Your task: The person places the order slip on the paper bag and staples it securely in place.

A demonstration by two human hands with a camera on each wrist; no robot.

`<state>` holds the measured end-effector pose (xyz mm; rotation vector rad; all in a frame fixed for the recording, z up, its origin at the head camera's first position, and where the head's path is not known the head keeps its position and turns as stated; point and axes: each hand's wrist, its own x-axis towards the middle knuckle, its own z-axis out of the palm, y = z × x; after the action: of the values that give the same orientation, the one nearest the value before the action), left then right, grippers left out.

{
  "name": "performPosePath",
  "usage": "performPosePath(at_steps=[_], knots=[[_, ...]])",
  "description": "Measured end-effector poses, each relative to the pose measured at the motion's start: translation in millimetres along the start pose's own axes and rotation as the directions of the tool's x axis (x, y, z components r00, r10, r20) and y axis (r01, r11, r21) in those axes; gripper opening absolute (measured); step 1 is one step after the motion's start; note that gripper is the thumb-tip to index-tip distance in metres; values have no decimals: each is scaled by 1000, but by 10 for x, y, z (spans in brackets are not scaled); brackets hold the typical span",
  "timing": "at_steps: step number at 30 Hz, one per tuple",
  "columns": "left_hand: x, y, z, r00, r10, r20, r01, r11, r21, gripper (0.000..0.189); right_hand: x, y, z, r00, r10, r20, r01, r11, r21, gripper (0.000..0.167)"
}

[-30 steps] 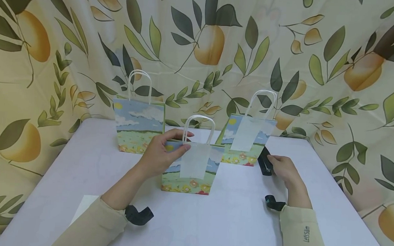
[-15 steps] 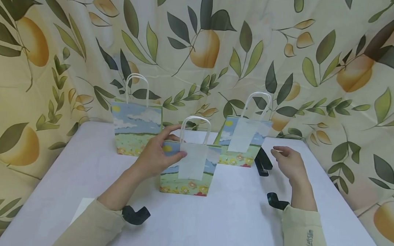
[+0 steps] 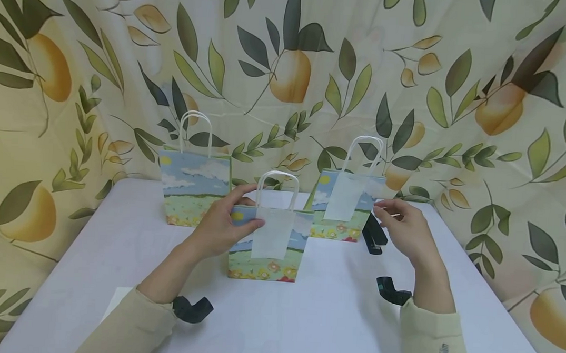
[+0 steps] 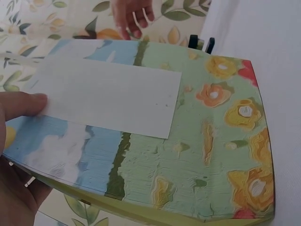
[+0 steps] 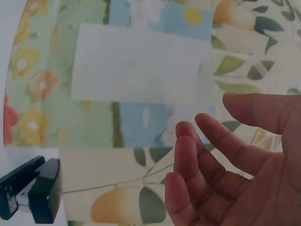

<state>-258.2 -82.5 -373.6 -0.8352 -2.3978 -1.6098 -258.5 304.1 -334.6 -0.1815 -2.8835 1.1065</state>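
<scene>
My left hand [image 3: 216,223] grips the top left edge of the front paper gift bag [image 3: 266,269], thumb on its face and fingers behind. A white card [image 4: 113,96] hangs flat on that bag's front, and the thumb touches it in the left wrist view. My right hand [image 3: 410,232] is beside the right paper bag [image 3: 321,202], which also bears a white card [image 5: 141,66]. Its fingers are loosely bent with nothing between them in the right wrist view. Below that hand, a black stapler [image 3: 374,236] lies on the table by the right bag.
A third paper bag [image 3: 195,175], with no card on its front, stands at the back left. White paper [image 3: 116,300] lies partly under the left sleeve. A patterned curtain [image 3: 287,76] hangs behind the white table [image 3: 338,316].
My right hand has let go of the stapler, lifted away from it, then moved left toward the right bag. My left hand keeps its grip on the front bag.
</scene>
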Motion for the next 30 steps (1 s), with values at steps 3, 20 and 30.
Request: performPosePath(at_steps=[3, 20, 30], knots=[[-9, 12, 1, 1000, -3, 4, 3, 1000, -7, 68, -55, -79, 15, 997, -70, 31, 70, 997, -19, 44], [-85, -80, -52, 991, -127, 30, 127, 992, 2, 93, -104, -250, 335, 885, -387, 260, 368, 922, 121, 50], [-208, -227, -126, 962, -257, 94, 254, 966, 47, 100, -117, -267, 637, 807, -431, 404, 395, 902, 175, 70]])
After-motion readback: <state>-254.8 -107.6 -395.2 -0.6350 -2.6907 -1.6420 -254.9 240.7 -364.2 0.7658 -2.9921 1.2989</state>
